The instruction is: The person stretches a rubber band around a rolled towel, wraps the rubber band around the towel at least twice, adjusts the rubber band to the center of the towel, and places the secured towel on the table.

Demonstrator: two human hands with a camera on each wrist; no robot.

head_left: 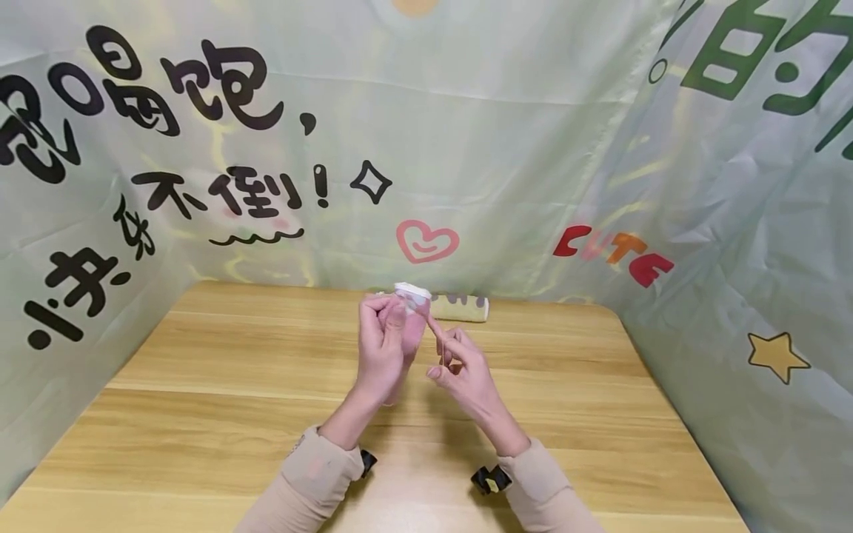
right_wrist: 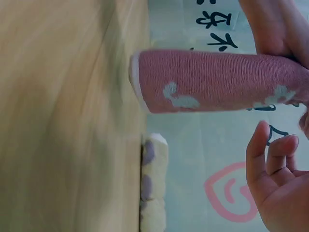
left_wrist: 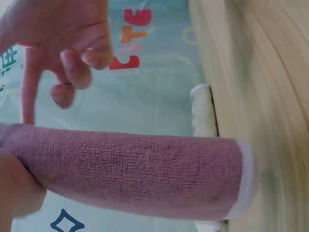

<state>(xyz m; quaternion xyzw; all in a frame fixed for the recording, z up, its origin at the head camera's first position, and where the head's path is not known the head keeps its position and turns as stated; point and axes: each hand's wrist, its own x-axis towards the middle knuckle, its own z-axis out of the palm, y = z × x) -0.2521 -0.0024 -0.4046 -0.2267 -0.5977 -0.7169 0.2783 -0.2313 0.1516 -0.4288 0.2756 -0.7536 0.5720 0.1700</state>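
My left hand [head_left: 381, 348] grips a rolled pink towel [head_left: 415, 334] around its upper part, holding it above the table. The roll has white edges; the left wrist view shows its terry texture, and pale patches mark the same pink towel [right_wrist: 193, 79] in the right wrist view. My right hand [head_left: 468, 368] is beside it, index finger stretched to the roll's side. The other fingers are loosely bent, with the thumb apart. A thin strand [head_left: 443, 352] shows at these fingers, too fine to identify.
A cream roll with purple-grey patches [head_left: 463, 308] lies at the wooden table's [head_left: 253, 407] back edge, behind the pink one. Printed cloth [head_left: 520, 163] hangs behind the table and along its sides. Small black devices [head_left: 491, 480] are at both wrists.
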